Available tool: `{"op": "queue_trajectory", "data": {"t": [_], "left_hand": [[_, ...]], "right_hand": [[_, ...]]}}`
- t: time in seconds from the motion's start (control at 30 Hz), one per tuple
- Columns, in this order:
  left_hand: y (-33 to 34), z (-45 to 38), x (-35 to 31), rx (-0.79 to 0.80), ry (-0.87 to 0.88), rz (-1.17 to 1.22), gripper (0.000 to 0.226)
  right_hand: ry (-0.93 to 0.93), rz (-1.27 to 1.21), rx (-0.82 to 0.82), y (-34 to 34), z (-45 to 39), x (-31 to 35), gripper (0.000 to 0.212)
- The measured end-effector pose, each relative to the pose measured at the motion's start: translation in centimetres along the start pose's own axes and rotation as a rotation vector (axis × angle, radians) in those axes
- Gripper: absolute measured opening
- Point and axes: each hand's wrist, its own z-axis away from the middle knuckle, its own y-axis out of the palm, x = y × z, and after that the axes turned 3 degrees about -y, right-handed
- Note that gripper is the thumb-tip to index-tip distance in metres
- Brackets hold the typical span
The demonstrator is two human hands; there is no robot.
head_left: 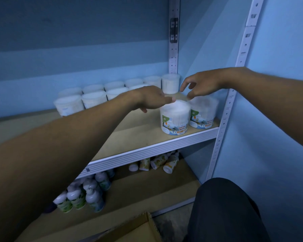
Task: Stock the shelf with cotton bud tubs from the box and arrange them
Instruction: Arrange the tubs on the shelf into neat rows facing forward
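Note:
Two clear cotton bud tubs stand side by side at the front right of the wooden shelf (133,137): one tub (175,117) and a second tub (203,112) to its right. My left hand (152,98) reaches over the first tub, fingertips touching its lid. My right hand (199,84) hovers just above the second tub with fingers spread and loosely bent, holding nothing. Several more tubs (94,96) stand in rows along the back of the shelf, one (171,82) by the rear post.
A corner of the cardboard box (138,229) shows at the bottom. The lower shelf holds several small bottles (84,194), some lying down (157,163). White metal uprights (224,123) and the blue wall bound the right side. My dark-clad knee (224,210) is at lower right.

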Motion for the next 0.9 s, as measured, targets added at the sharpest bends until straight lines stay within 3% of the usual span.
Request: {"op": "queue_trajectory", "data": {"t": [0.13, 0.33, 0.57, 0.9], "left_hand": [[-1.1, 0.2, 3.1, -0.064, -0.043, -0.119, 0.061], [-2.8, -0.1, 7.9, -0.110, -0.092, -0.229, 0.071], [-3.8, -2.0, 11.7, -0.170, -0.129, -0.212, 0.071], [-4.9, -6.5, 15.0, -0.224, -0.059, -0.260, 0.079]], "right_hand": [[-0.034, 0.023, -0.027, 0.5, -1.4, 1.4, 0.037], [-0.070, 0.088, -0.054, 1.3, -3.8, 4.0, 0.042], [-0.074, 0.118, -0.049, 2.4, -7.3, 6.3, 0.047], [-0.096, 0.117, -0.134, 4.6, -14.0, 8.8, 0.069]]}}
